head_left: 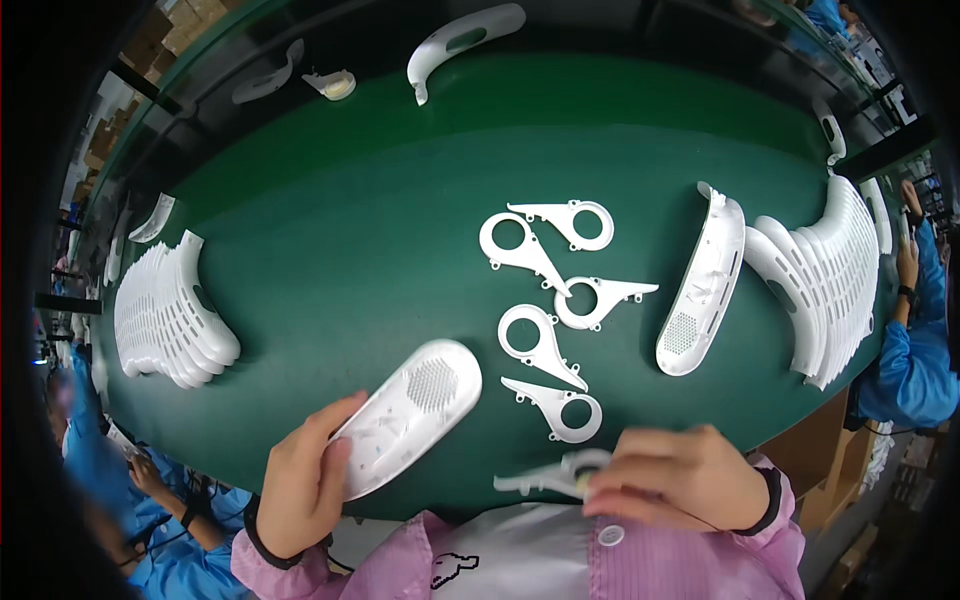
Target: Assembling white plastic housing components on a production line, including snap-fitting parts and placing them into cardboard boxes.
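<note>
My left hand (pixel 302 475) grips a long white plastic housing (pixel 398 430) by its lower end, thumb on top. The housing's hollow inner side faces up, and a round patch of small holes shows at its far end. My right hand (pixel 685 475) is closed on a white ring-shaped bracket with a pointed arm (pixel 535 480), close in front of my body. Motion blurs that bracket and the fingertips. Beyond the hands lie several more ring brackets, among them a near one (pixel 560 408) and a far one (pixel 568 217).
Another white housing (pixel 702 285) lies hollow side up on the green table (pixel 350 220). Nested housings form a stack at the right (pixel 825 285) and another stack at the left (pixel 170 315). A curved housing (pixel 462 42) sits at the back. People in blue sleeves (pixel 915 365) are at both sides.
</note>
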`<state>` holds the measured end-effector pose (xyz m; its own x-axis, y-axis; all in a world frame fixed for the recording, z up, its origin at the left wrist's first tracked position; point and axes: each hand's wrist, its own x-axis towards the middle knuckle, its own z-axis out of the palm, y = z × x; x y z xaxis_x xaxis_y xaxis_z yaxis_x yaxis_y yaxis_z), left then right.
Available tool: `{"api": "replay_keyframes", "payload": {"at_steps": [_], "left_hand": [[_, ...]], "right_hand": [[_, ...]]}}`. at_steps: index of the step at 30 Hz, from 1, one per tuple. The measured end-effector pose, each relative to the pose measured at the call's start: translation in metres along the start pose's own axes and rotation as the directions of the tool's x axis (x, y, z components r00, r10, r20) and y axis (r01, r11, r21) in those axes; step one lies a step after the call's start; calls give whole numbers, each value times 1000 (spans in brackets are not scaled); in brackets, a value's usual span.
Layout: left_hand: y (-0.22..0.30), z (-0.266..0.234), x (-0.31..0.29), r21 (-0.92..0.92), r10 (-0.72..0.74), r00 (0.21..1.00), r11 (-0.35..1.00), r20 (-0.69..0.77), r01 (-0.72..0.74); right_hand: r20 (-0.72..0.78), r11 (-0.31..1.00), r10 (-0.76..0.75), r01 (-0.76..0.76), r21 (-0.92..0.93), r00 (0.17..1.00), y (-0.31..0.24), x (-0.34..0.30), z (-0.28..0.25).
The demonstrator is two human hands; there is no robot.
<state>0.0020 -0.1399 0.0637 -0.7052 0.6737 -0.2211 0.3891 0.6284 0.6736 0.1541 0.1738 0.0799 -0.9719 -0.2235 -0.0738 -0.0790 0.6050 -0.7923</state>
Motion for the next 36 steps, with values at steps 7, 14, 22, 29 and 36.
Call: {"api": "replay_keyframes", "payload": {"at_steps": [7,14,22,29,36], "left_hand": [[-5,10,-4,-51,67,985,997,160,-60],[8,29,6,103,190,948,970,256,-222],[15,40,6,180,246,935,938,254,-295],[13,45,2,168,245,949,945,197,-279],[17,40,0,189,126,945,964,302,-188]], "right_hand": [[-196,972,199,-219,-85,960,23,8,4],[-187,993,68,-85,-86,980,10,1,-2],[-153,922,-191,124,-366,969,16,18,37],[-287,922,-283,176,-346,915,18,31,56],[-213,899,-241,136,-416,947,11,30,71]]}}
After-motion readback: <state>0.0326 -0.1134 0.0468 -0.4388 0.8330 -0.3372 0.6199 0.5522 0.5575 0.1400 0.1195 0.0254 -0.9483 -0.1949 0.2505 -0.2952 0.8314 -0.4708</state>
